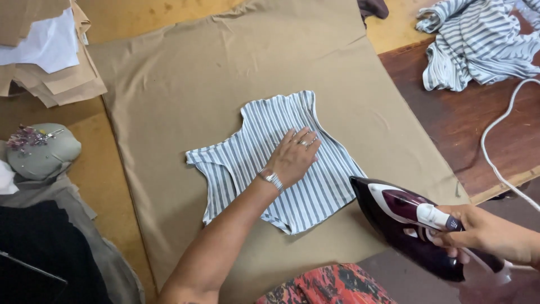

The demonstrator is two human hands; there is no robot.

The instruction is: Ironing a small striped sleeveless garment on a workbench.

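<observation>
far left: grey pincushion (46, 151) stuck with pins, near the table (107, 186) edge, beside dark and grey cloth (62, 247). above it, stacked brown and white paper pieces (48, 53) overhanging the corner of the tan ironing cloth (185, 73). wide bare tan cloth all round the striped garment piece (270, 163), most room above and to its left; less room along its lower edge, close to the red patterned clothing (332, 287). left hand (293, 156) flat and open on the garment's middle, fingers spread, pressing, gripping nothing; ring and metal watch visible. just right of the garment's right edge, apart from it, dark purple iron (405, 217), nose pointing toward the fabric, over the tan cloth's lower right edge. right hand (484, 233) closed round the iron's handle. far right: white cord (495, 152) curving across dark wood, heap of striped fabric (478, 42) at the upper corner.
</observation>
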